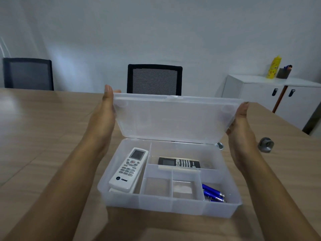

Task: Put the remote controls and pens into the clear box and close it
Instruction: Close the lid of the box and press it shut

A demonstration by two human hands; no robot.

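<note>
While the hinged lid (pixel 173 117) stands nearly upright on the back edge of the clear box (pixel 166 204), I see my left hand (pixel 104 117) pressed flat against the lid's left end and my right hand (pixel 240 126) against its right end, so each grip holds the lid by an open palm with fingers stretched along the rim. Frosted, translucent plastic makes up the box, a shallow rectangle with rounded corners, split by thin walls into several compartments, resting on the wood-grain table (pixel 43 136). A white remote (pixel 129 169) with grey rubber keys and a small screen lies lengthwise in the long left compartment. A black remote (pixel 178 161) lies crosswise in the rear compartment. Glossy blue pens (pixel 212 193) with silvery tips sit bunched in the front right compartment; the two small middle cells look bare. Just beside the box's rear right corner a small metal object (pixel 265 144) rests on the table
</note>
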